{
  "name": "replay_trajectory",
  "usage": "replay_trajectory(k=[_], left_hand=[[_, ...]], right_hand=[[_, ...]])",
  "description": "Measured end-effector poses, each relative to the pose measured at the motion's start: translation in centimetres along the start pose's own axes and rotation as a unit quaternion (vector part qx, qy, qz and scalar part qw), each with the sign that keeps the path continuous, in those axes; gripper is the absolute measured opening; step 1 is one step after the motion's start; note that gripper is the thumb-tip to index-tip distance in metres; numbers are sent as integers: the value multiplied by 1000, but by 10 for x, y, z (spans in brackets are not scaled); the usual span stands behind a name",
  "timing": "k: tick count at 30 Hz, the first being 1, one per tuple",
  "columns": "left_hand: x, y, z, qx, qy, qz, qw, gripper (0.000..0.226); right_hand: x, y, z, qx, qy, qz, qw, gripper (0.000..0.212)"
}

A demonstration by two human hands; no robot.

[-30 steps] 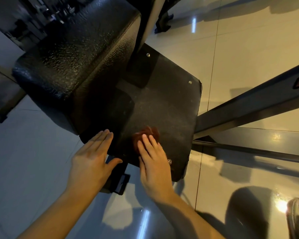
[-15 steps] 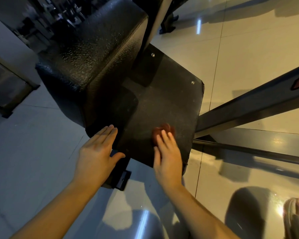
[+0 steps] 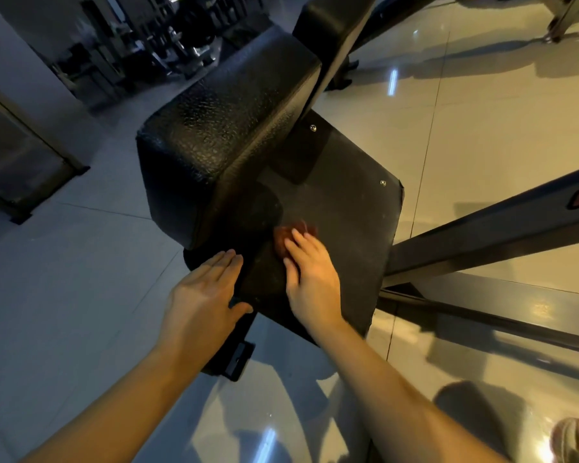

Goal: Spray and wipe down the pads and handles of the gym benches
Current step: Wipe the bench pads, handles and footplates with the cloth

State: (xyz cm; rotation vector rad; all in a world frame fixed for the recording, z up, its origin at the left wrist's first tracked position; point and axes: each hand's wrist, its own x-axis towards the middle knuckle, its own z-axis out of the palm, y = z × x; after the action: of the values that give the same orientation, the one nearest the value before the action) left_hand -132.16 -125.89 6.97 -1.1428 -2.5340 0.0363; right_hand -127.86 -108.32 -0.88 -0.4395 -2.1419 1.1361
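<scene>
A thick black textured bench pad (image 3: 224, 125) stands over a flat black plate (image 3: 345, 222) held by small screws. My right hand (image 3: 310, 279) lies flat on the plate, its straight fingers pressing a small reddish-brown cloth (image 3: 290, 237) against it. The cloth is mostly hidden under my fingers. My left hand (image 3: 203, 294) rests open on the plate's near left edge, fingers straight and together, just below the pad. No spray bottle is in view.
Dark metal frame beams (image 3: 488, 235) run off to the right from the plate. A black bracket (image 3: 236, 360) sits on the glossy tiled floor (image 3: 482, 128) below my left hand. Gym machines (image 3: 141, 45) stand at the back left. A sandalled foot (image 3: 577, 441) shows at bottom right.
My right hand has slid the cloth across the plate, first to the right, then back left and farther up. My left hand stayed on the plate's edge. The camera view shifted.
</scene>
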Motion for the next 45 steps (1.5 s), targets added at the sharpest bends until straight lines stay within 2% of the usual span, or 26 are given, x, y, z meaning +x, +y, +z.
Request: replay_trajectory(k=[4,6,8,10,11,13,15,17,19,21,24,26,30,31,32,34,36,38,40,42,43,45], left_hand=[[-2,0,-1,7,-5,-8,1000,85],[-4,-2,1,11,-10,-5,1000,84],[-5,-6,4,5,-12,-3,1000,85],[-4,-7,5,11,-19,-6,1000,86],[-4,-7,5,17,-18,-9,1000,86],[-3,-5,4,29,-19,-14,999,84],[-3,-4,3,28,-13,-7,999,84],[-4,-7,2,20,-11,5,1000,84],[-3,-9,2,16,-8,10,1000,85],[-1,-8,2,17,-8,9,1000,85],[0,-1,0,28,-7,9,1000,85],[-1,1,-1,30,-11,9,999,86],[1,-1,-1,25,-7,13,1000,85],[1,0,-1,23,-7,14,1000,84],[2,2,-2,25,-12,9,1000,85],[1,8,-6,37,-30,-6,999,88],[-1,10,-8,45,-41,-9,998,88],[-1,9,-11,39,-54,-10,998,87],[0,6,-12,33,-53,-11,998,84],[1,7,-11,29,-61,-15,998,83],[0,8,-11,31,-61,-20,997,83],[-1,13,-12,38,-67,-30,997,83]], right_hand=[[57,-5,0,-37,-35,-3,999,35],[35,-13,3,-32,-23,-91,995,32],[-2,-20,5,-39,-71,-176,981,34],[1,-14,5,-45,-69,-191,978,34],[20,-7,9,-43,-39,-176,983,33],[66,2,11,-45,26,-89,995,32],[85,3,4,-41,26,-34,998,32],[58,-8,5,-16,19,-100,995,32],[17,-18,6,-16,-47,-178,983,34],[22,-12,4,-30,-42,-199,979,35],[84,11,7,-24,26,-76,996,32],[89,5,4,-11,18,-33,999,33],[15,-23,2,11,-55,-171,984,32],[20,-18,-1,2,-48,-192,980,32],[35,-11,-1,0,-32,-187,982,33],[73,7,-1,-15,12,-95,995,33],[84,11,-3,-17,12,-26,999,30],[50,-8,1,-1,-5,-68,998,30],[13,-22,-3,27,-59,-157,985,31],[18,-12,-7,-1,-81,-222,972,34],[33,-1,-5,-14,-66,-222,973,35],[70,22,-4,-30,4,-110,993,34]])
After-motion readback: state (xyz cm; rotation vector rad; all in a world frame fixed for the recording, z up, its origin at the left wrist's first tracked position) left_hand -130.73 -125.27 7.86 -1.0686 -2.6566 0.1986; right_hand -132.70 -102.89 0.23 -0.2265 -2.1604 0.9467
